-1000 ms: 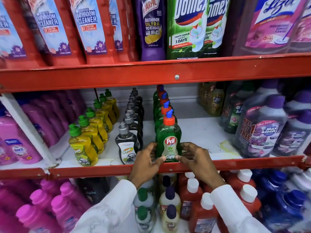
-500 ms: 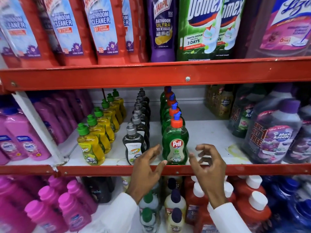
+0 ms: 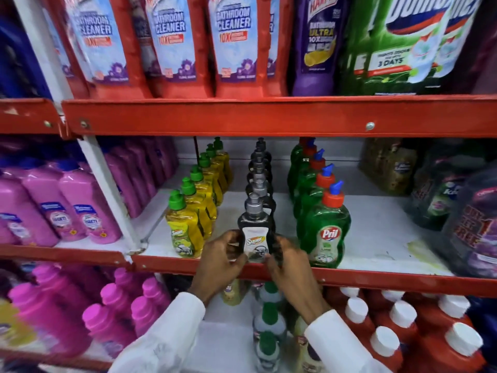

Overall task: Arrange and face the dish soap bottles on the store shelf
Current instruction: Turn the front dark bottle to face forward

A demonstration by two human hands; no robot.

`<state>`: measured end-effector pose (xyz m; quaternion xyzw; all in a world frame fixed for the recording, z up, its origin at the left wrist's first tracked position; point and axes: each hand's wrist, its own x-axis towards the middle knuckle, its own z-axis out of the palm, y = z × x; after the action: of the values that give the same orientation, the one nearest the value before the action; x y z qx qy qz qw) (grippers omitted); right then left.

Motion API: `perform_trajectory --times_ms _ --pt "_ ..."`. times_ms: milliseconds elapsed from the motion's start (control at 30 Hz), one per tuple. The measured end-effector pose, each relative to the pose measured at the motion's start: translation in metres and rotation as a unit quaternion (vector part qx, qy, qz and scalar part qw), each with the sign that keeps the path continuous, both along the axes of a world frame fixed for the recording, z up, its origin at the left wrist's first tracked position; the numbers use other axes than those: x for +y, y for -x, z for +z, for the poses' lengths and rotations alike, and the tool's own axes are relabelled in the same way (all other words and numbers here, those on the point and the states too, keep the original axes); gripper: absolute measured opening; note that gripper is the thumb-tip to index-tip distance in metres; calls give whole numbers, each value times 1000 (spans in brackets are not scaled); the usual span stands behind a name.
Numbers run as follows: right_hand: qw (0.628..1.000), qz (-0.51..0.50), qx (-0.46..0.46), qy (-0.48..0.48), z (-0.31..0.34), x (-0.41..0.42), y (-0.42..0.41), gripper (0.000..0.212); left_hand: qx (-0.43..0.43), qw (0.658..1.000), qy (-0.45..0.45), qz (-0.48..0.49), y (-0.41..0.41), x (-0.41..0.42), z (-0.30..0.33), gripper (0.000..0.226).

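Three rows of dish soap bottles run front to back on the middle shelf (image 3: 376, 238). Yellow bottles with green caps (image 3: 185, 230) stand on the left, black bottles with grey caps in the middle, green Pril bottles with orange caps (image 3: 326, 227) on the right. The front black bottle (image 3: 255, 232) stands at the shelf's front edge with its white label facing me. My left hand (image 3: 222, 261) grips its left side and my right hand (image 3: 289, 261) grips its right side. Both wrists cross the red shelf lip (image 3: 376, 278).
Pink bottles (image 3: 67, 211) fill the bay to the left behind a white upright (image 3: 107, 189). Large purple cleaner bottles (image 3: 473, 224) crowd the right. Red bathroom cleaner pouches (image 3: 172, 41) hang above. White-capped red bottles (image 3: 398, 327) and more pink bottles stand on the lower shelf.
Both hands let go of the front green Pril bottle, shifted left and closed around the front black bottle. The camera also moved left and closer.
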<state>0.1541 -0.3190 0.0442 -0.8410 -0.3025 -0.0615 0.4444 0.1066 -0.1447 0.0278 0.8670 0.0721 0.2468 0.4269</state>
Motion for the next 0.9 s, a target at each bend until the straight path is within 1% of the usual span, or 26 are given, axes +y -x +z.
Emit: perform_trajectory --times_ms 67,167,300,533,600,667,733,767,833,867,900 --pt "1000 -5 4 10 1 1 -1 35 7 1000 4 -14 -2 4 -1 40" --pt "1000 -23 8 15 -2 -1 -3 32 -7 999 12 -30 -3 4 -2 39" --pt "999 -42 30 10 -6 0 -3 33 -17 998 21 -61 -3 3 -3 37" --pt "997 -64 41 10 -4 3 0 34 -21 997 31 -72 -5 5 -5 37" --pt "995 -88 41 -17 -4 4 5 33 -24 996 36 -74 -3 6 -3 40" --pt "985 -147 21 -91 -5 5 16 29 -32 995 64 -69 6 7 -1 42" --pt "970 -186 -30 -156 -4 10 32 21 -80 992 89 -32 22 13 1 35" --pt "966 -185 -50 -174 -3 14 41 20 -125 988 87 0 33 19 4 26" --pt "968 -152 -63 -187 -1 29 58 23 -231 969 53 77 55 37 9 14" --pt "974 -124 -56 -183 -2 40 64 24 -269 955 53 112 64 48 11 15" --pt "980 -93 -42 -171 -4 53 68 25 -288 944 73 141 70 61 14 16"
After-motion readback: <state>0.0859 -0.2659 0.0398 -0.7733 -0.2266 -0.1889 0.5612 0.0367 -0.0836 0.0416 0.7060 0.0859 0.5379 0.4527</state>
